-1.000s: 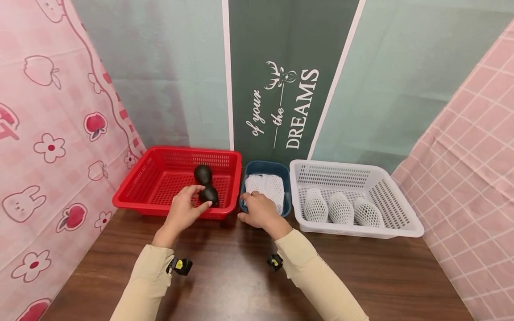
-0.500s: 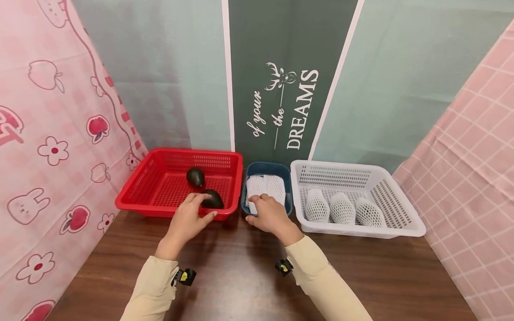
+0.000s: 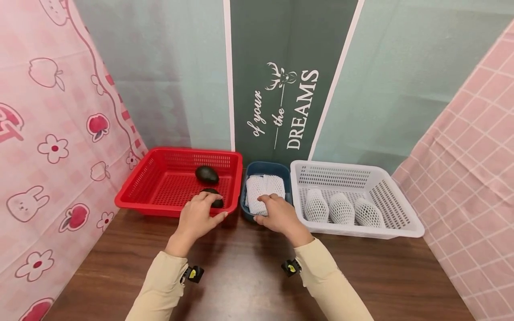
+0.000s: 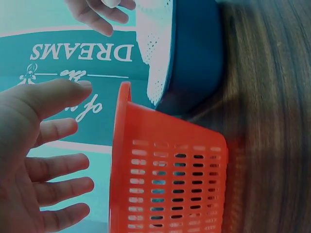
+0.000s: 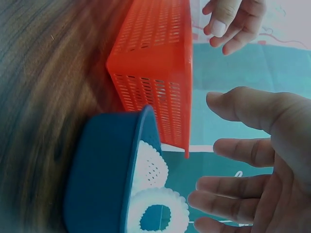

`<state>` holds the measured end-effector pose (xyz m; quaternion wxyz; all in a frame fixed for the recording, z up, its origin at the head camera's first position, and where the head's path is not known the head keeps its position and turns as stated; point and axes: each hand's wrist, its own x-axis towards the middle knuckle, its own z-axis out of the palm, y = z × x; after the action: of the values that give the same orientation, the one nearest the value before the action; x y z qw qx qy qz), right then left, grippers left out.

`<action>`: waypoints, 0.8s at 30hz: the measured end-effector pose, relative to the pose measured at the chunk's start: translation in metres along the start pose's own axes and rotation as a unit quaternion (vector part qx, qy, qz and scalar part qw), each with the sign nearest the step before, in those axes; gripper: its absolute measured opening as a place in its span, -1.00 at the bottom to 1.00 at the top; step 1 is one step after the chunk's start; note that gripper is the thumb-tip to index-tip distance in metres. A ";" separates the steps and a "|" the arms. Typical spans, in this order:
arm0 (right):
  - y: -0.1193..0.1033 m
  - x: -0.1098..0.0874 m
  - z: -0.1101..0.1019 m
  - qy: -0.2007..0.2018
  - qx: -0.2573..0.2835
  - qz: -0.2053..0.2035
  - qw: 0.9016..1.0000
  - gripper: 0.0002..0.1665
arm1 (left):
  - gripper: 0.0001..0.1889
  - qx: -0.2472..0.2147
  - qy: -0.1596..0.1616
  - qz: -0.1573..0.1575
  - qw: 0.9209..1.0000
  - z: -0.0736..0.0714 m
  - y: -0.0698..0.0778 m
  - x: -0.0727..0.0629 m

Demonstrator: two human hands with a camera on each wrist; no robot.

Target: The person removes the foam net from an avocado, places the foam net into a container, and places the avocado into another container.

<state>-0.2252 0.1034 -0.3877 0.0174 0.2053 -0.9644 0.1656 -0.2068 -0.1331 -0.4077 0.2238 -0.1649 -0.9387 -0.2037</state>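
Two dark avocados lie in the red basket [image 3: 160, 154]: the far avocado [image 3: 207, 174] shows whole, the near avocado [image 3: 218, 203] is partly hidden behind my left fingers. My left hand [image 3: 199, 217] hovers over the basket's front rim, its fingers spread and holding nothing in the left wrist view. Folded white foam net sleeves [image 3: 254, 189] fill the small blue bin [image 3: 267, 167]. Over that bin's front edge is my right hand [image 3: 281, 217], fingers loosely extended. The right wrist view shows the ring-shaped end of a net sleeve [image 5: 181, 211] near those fingers, apart from them.
To the right stands a white basket [image 3: 401, 227] with three net-wrapped, fruit-shaped things [image 3: 341, 208] in a row. All the containers sit side by side on a brown wooden table [image 3: 241, 276]. A green curtain [image 3: 192, 76] hangs behind, with pink cloths on both sides.
Both hands have shifted rightward and slightly nearer me. The left hand no longer straddles the near avocado. The avocados have rolled; the far one went left, then back right.
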 end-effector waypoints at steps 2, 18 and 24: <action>0.002 -0.001 -0.002 0.005 0.002 -0.001 1.000 -0.39 | -0.55 0.004 -0.006 0.003 1.000 0.001 0.002 0.002; 0.024 -0.008 -0.011 0.013 -0.001 0.014 1.000 -0.41 | -0.54 0.001 -0.060 0.024 0.998 0.011 0.017 0.012; 0.035 -0.010 -0.014 0.021 0.006 0.030 0.999 -0.39 | -0.55 -0.003 -0.061 0.038 0.997 0.015 0.024 0.013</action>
<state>-0.2308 0.1418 -0.3860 0.0312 0.1729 -0.9686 0.1759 -0.2138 -0.1027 -0.4064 0.1736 -0.2130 -0.9431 -0.1874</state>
